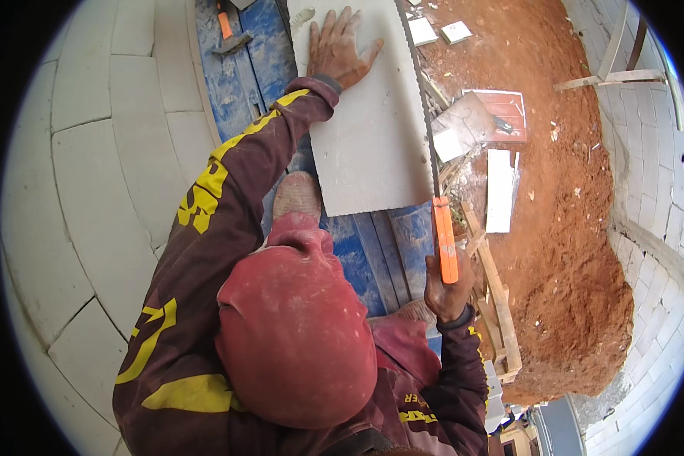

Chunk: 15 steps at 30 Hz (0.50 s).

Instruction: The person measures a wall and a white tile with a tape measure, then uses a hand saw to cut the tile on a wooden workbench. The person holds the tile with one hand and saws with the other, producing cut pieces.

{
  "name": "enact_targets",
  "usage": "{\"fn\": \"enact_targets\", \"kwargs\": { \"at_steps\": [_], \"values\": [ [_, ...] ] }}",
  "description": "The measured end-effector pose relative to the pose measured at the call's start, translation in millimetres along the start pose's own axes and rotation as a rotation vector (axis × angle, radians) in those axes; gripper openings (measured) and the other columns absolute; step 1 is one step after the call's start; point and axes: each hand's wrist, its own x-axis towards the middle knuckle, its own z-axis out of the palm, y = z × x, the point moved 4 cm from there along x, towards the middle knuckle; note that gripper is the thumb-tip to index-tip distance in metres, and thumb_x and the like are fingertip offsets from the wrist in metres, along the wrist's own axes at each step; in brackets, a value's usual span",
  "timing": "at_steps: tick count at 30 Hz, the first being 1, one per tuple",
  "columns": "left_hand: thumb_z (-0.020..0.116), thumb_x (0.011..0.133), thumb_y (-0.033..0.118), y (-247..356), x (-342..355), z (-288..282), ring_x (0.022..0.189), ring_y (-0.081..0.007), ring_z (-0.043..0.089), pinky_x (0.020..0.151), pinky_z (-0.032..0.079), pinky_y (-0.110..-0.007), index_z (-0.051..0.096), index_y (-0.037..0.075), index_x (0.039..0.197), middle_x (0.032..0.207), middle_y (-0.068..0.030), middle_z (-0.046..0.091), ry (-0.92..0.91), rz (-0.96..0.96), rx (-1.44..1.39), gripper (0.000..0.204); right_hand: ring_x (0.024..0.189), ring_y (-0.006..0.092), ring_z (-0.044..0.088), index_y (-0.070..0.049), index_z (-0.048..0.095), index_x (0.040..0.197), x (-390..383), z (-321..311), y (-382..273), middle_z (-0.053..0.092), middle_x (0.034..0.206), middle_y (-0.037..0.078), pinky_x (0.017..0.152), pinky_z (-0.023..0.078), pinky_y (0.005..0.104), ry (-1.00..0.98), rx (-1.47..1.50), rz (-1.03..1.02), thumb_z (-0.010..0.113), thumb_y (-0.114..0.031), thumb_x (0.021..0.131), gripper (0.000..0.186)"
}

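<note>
A pale grey lightweight concrete block (368,156) lies in front of me on blue, dust-covered planks. Its right edge looks finely toothed. My left hand (340,49) rests flat on the block's far part, fingers outstretched and thumb apart. Low at the right, my right hand (446,292) is wrapped round the orange handle (444,235) of a handsaw. The saw's dark, narrow blade (427,125) runs away from me along the block's right side; whether it sits in a cut or beside the block I cannot tell.
A hammer (229,34) with an orange handle lies on the blue planks (357,262) at the far left. A block wall (83,190) rises at left. Lower right are reddish soil (562,251), white offcuts (499,190), a tile-like sheet (463,121) and a wooden frame (501,304).
</note>
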Motion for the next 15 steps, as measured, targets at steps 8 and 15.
{"fn": "enact_targets", "kwargs": {
  "at_steps": [8, 15],
  "values": [
    [0.052, 0.098, 0.060, 5, 1, -5, 0.153, -0.0368, 0.025, 0.126, 0.011, -0.054, 0.039, 0.006, 0.156, 0.162, -0.0156, 0.037, -0.029, -0.014, 0.022, 0.080, 0.075, 0.0418, 0.063, -0.001, 0.059, 0.115, 9, -3, -8, 0.062, 0.096, 0.019, 0.062, 0.051, 0.0435, -0.012, 0.074, 0.002, 0.073, 0.002, 0.085, 0.034],
    [0.052, 0.099, 0.057, 10, 1, -8, 0.153, -0.0370, 0.024, 0.125, 0.010, -0.057, 0.035, 0.016, 0.159, 0.164, -0.0148, 0.033, -0.083, -0.001, 0.013, 0.075, 0.077, 0.0426, 0.065, -0.001, 0.059, 0.117, 14, -4, -14, 0.064, 0.096, 0.020, 0.064, 0.052, 0.0435, 0.007, 0.070, -0.029, 0.074, 0.002, 0.084, 0.037]
  ]
}}
